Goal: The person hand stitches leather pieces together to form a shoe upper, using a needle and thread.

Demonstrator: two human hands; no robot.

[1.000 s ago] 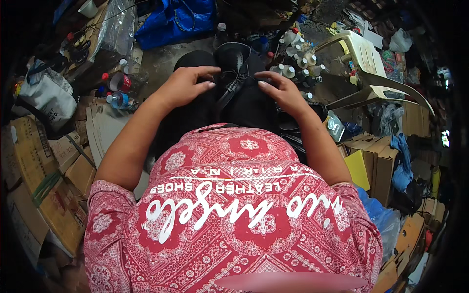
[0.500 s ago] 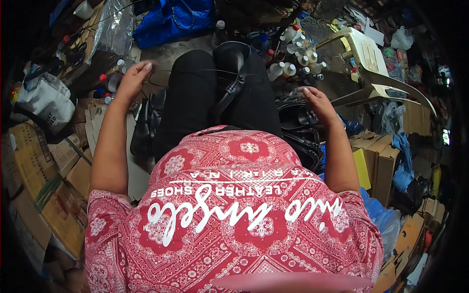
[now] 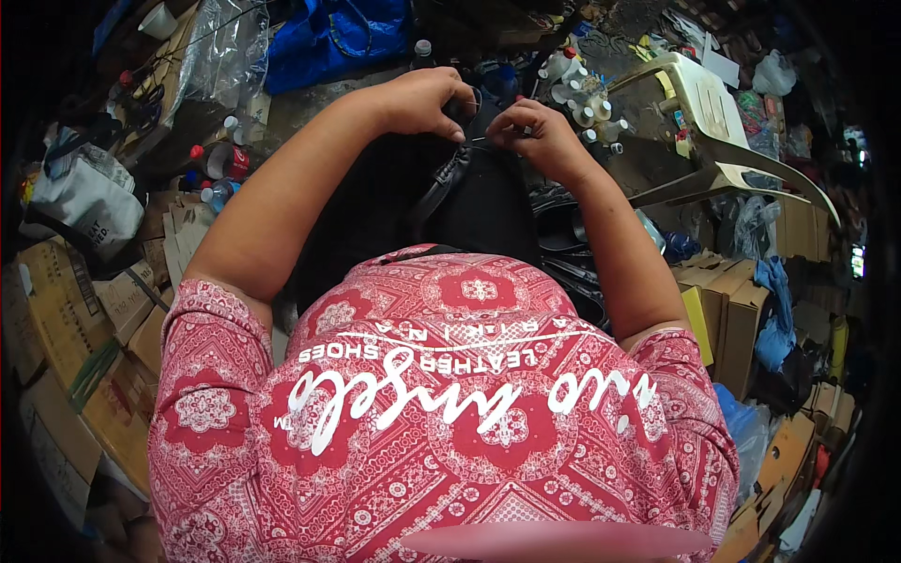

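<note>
A black leather shoe [image 3: 445,180] stands between my thighs in black trousers, its upper part largely covered by my hands. My left hand [image 3: 424,105] reaches over its far end, fingers curled and thumb by the shoe's edge. A thin line like thread shows at those fingertips. Just to the right, my right hand [image 3: 537,137] is closed in a pinch. From its fingertips a thin, pale needle [image 3: 478,140] points left toward the shoe and the left thumb. Whether the needle's tip is in the leather is too small to tell.
Several bottles [image 3: 584,114] stand beyond my right hand, near a white plastic chair [image 3: 704,103] lying on its side. A blue bag [image 3: 338,42] lies ahead. More black shoes [image 3: 560,225] are beside my right thigh. Cardboard [image 3: 70,319] is piled at left.
Both hands were spread wide on either side, with dark thread stretched out from the shoe. They have come inward and meet at the shoe.
</note>
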